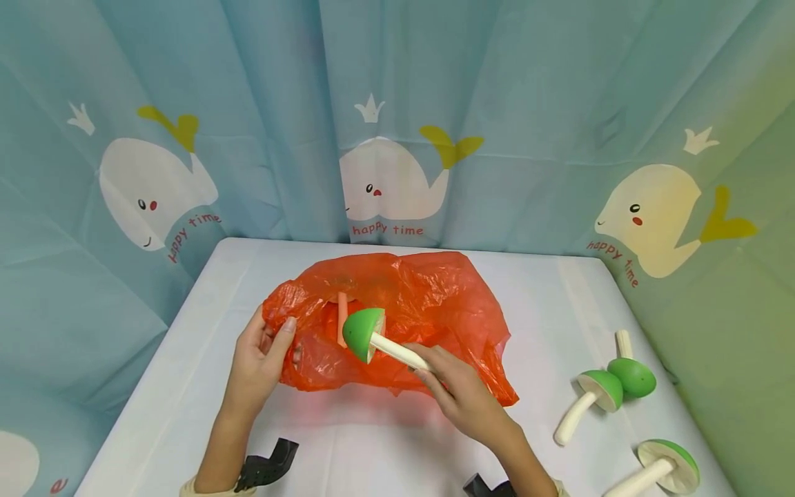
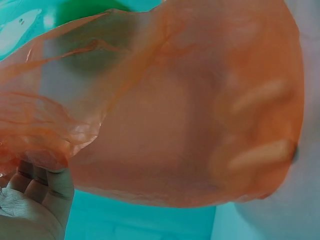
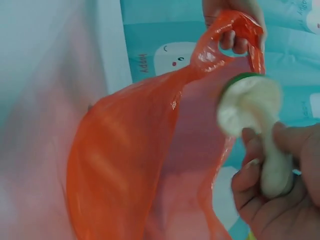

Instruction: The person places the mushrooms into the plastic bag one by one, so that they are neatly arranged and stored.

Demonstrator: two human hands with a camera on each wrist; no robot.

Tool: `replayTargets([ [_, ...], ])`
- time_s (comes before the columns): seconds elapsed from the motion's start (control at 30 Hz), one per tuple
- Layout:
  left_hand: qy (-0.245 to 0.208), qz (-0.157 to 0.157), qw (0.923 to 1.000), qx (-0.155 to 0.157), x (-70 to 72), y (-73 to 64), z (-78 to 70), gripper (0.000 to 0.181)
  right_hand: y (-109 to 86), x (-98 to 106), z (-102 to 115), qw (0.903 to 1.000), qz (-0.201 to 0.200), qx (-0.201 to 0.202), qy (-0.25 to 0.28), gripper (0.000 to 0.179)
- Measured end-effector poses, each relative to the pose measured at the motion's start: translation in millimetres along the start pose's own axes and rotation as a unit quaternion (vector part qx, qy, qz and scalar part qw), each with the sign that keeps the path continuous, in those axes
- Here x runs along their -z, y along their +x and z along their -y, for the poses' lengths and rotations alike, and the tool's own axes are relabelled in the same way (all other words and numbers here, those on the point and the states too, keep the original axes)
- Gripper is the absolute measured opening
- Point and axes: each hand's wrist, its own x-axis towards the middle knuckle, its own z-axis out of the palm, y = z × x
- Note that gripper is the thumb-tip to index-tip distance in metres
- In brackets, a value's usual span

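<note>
Your right hand pinches a green-capped mushroom at the mouth of the red bag your left hand grips: likely bagging, calling next for a steady, wide opening.

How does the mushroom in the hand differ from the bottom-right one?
The held mushroom is in the right hand; the bottom-right mushroom lies on the table. In the head view, the held mushroom's cap points left, the bottom-right mushroom's points right. Both have green caps and pale stems.
</note>
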Motion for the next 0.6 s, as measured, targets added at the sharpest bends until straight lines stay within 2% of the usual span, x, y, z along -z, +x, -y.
replayTargets([
  [0.17, 0.002, 0.007, 1.0, -0.003, -2.7, 0.2, -2.6, 0.036, 5.6, -6, -2, 0.9976, 0.016, -0.013, -0.066, 0.035],
  [0.33, 0.002, 0.018, 0.9998, -0.009, -6.8, 0.5, -6.2, 0.038, 20.9, -11, -5, 0.9912, 0.05, -0.062, -0.106, 0.03],
  [0.5, 0.007, 0.023, 0.9997, -0.009, -10.6, -1.4, -8.5, 0.038, 33.5, -19, -13, 0.985, 0.091, -0.115, -0.092, 0.021],
  [0.6, 0.008, 0.02, 0.9997, -0.009, -11.8, -2.2, -8.3, 0.038, 39.1, -26, -22, 0.9828, 0.09, -0.15, -0.059, 0.016],
])
